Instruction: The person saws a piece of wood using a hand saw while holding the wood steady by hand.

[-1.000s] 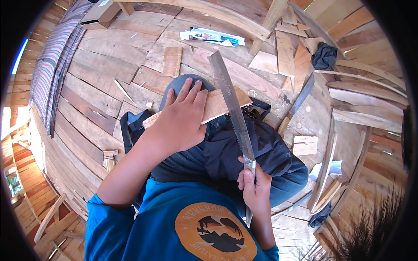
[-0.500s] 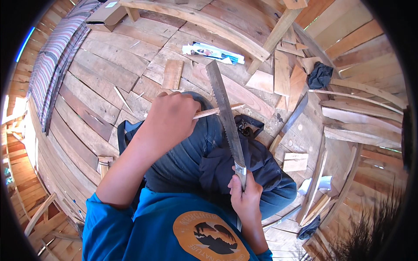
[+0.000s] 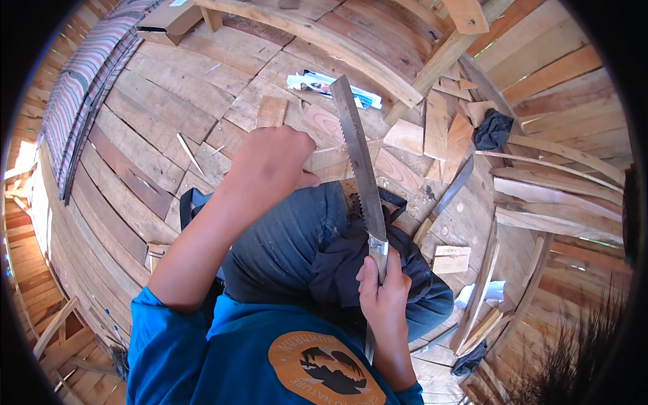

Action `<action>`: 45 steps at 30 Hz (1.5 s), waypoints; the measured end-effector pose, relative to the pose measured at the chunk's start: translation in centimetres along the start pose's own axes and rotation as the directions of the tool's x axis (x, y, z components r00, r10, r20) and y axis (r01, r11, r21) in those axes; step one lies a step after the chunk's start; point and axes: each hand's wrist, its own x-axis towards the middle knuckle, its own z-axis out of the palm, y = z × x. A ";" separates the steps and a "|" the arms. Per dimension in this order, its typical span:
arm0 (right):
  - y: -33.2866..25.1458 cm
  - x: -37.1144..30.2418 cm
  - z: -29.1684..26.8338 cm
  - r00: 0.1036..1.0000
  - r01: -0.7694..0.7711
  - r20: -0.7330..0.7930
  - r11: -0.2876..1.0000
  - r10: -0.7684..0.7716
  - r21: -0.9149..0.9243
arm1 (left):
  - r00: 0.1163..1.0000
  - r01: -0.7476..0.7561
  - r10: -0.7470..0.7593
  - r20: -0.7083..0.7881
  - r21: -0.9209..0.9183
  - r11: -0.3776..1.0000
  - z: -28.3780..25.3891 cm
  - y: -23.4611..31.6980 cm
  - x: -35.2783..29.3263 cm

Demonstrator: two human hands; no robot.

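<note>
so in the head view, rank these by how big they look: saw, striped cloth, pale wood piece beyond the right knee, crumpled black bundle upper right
1. Striped cloth
2. Saw, though it looks nearer the camera
3. Crumpled black bundle
4. Pale wood piece, somewhat smaller

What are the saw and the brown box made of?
The saw blade looks like metal: thin, dull grey, with jagged teeth. Its collar is shinier, so probably metal too. The box seems to be cardboard: plain, matt brown, with straight edges.
</note>
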 end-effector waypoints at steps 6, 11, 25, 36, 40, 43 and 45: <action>0.5 0.6 0.7 0.999 0.028 0.025 0.995 -0.025 -0.095 | 0.998 -0.052 0.052 -0.033 0.008 0.999 0.4 -0.9 0.9; 0.3 0.3 0.0 0.999 -0.012 0.041 0.987 0.019 -0.159 | 0.999 0.013 -0.013 0.052 -0.007 1.000 -0.5 0.4 1.0; -2.1 2.7 0.6 0.996 0.025 0.084 0.964 -0.003 -0.264 | 0.996 0.012 -0.026 -0.085 -0.160 0.987 1.8 -0.6 -0.1; -2.0 3.6 0.9 0.996 0.047 0.082 0.951 -0.023 -0.305 | 0.992 -0.118 0.116 -0.040 -0.040 0.992 2.2 1.0 -0.7; -2.7 4.7 0.3 0.996 0.029 0.085 0.944 -0.001 -0.330 | 0.993 -0.053 0.047 0.108 0.049 0.997 1.1 2.1 -0.2; -2.7 3.4 -0.1 0.993 0.108 0.073 0.931 -0.087 -0.347 | 0.995 -0.047 0.039 0.096 0.092 0.995 1.5 2.1 -0.9; -2.4 1.7 -0.5 0.996 0.090 0.039 0.944 -0.081 -0.318 | 0.996 -0.035 0.027 0.087 0.091 0.995 1.6 2.6 -0.7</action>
